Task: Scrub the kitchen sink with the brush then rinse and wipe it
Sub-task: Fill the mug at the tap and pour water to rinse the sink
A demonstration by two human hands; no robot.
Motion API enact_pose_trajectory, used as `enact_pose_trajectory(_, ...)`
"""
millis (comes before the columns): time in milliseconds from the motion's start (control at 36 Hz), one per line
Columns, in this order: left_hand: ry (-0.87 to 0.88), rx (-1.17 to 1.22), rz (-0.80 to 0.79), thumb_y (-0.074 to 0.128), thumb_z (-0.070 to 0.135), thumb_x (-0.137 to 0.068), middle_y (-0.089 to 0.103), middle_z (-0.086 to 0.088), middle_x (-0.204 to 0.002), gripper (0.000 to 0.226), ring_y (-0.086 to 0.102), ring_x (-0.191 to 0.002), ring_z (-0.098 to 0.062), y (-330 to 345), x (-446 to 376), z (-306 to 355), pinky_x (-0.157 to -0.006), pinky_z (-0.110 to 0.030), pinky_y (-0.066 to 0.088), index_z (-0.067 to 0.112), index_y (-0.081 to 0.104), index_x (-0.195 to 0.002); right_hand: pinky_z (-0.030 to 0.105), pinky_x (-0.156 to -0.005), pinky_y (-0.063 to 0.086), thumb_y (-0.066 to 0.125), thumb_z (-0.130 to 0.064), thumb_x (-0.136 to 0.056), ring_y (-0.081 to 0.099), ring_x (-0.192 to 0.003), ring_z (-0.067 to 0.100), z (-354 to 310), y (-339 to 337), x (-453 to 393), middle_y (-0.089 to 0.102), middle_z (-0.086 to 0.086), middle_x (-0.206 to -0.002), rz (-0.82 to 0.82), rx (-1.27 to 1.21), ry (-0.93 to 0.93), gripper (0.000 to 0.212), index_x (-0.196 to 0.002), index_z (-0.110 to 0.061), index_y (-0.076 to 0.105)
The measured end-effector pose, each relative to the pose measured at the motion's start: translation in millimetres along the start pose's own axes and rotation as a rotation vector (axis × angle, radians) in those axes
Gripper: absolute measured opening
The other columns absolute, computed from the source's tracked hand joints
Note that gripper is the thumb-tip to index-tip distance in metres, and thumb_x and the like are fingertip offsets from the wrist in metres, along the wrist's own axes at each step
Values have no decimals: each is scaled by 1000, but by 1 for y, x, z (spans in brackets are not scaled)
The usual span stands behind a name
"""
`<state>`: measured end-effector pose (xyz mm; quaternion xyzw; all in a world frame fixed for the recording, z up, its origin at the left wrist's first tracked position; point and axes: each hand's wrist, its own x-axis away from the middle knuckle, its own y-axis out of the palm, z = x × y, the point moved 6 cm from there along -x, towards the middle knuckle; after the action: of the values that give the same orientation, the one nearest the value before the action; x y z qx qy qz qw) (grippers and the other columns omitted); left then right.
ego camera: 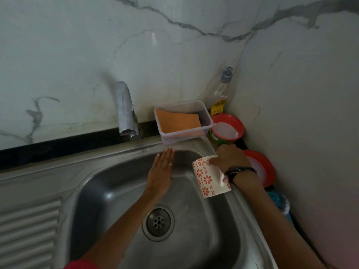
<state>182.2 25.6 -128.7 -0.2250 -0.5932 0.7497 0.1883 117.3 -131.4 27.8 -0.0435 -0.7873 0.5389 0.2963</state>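
Observation:
The steel sink (108,193) fills the lower middle, with its round drain (158,222) near the centre. My left hand (161,171) lies flat with straight fingers against the sink's far inner wall. My right hand (231,158) grips a white cup with red flower print (207,178), tipped on its side over the sink's right rim. A watch sits on that wrist. No brush is in view.
A metal tap (126,109) rises behind the sink. A clear plastic box with an orange sponge (180,121) stands at the back rim. A detergent bottle (219,90), a red tub of white paste (227,129) and a red lid (260,167) crowd the right corner. A ribbed drainboard (29,226) lies left.

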Motion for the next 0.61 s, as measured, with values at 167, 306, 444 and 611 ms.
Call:
enact_pose_trajectory(167, -3, -91, -41, 46, 17, -95, -10, -5, -155, 75, -8, -145, -20, -8, -12, -18, -114, -35, -12, 13, -9, -147, 31, -89, 45, 50, -24, -96, 57, -112, 24, -77, 2, -29, 59, 10, -122, 115, 233, -185, 30, -120, -6, 53)
enact_pose_trajectory(306, 22, -118, -64, 58, 17, -87, -4, -5, -156, 82, -2, -145, -23, -12, -2, -33, -115, -39, -8, 15, 5, -149, 32, -90, 43, 52, -25, -95, 57, -109, 24, -110, 12, -36, 59, 10, -119, 135, 240, -259, 30, -119, -8, 54)
enact_pose_trajectory(444, -68, -98, -36, 79, 14, -65, 36, -12, -147, 86, 34, -136, -26, -15, 20, -49, -110, -46, 31, 8, 38, -140, 29, -95, 39, 52, -35, -93, 54, -112, 22, -95, 30, -24, 58, 9, -123, 146, 117, -329, 36, -117, -9, 55)
enact_pose_trajectory(611, -159, -25, -43, 68, 10, -78, 25, -11, -152, 81, 20, -140, -22, -22, 53, -58, -112, -41, 10, 6, 21, -145, 34, -94, 45, 52, -39, -92, 58, -107, 23, -65, 53, -3, 62, 10, -119, 128, -78, -347, 40, -118, -9, 56)
